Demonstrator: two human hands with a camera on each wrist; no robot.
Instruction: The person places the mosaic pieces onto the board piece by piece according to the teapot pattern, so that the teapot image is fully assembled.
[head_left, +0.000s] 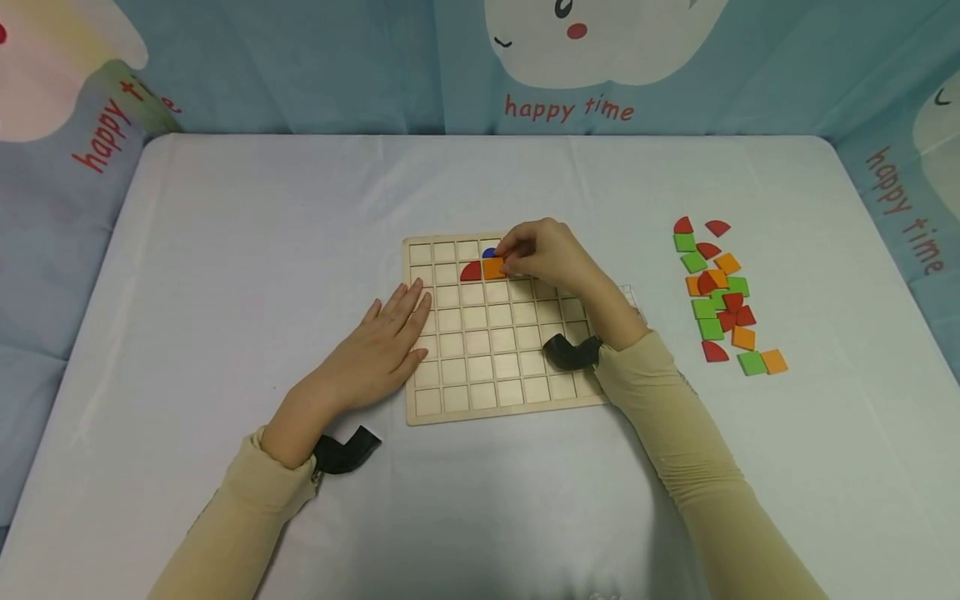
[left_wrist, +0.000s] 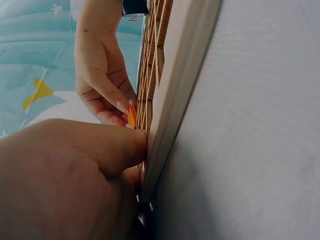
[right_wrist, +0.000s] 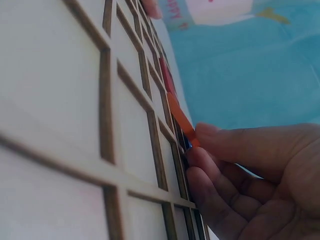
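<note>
My right hand (head_left: 549, 254) pinches an orange square tile (head_left: 492, 268) between thumb and fingertips, at the upper part of a wooden grid board (head_left: 480, 412). In the right wrist view the orange tile (right_wrist: 181, 119) stands tilted, one edge down at a cell. A red quarter-circle tile (head_left: 471, 272) lies in the cell to its left. Just above it shows a blue piece (head_left: 489, 252), partly hidden by the fingers. My left hand (head_left: 382, 350) lies with straight, spread fingers on the board's left edge; its thumb (left_wrist: 127, 147) presses there in the left wrist view.
To the right of the board lies a loose scatter of red quarter-circles (head_left: 715, 352), green squares (head_left: 711, 329) and orange squares (head_left: 774, 361), some overlapping. A white-covered table (head_left: 262, 217) carries everything, with a printed blue curtain (head_left: 337, 67) behind it. Black wrist pieces (head_left: 347, 450) stick out from both sleeves.
</note>
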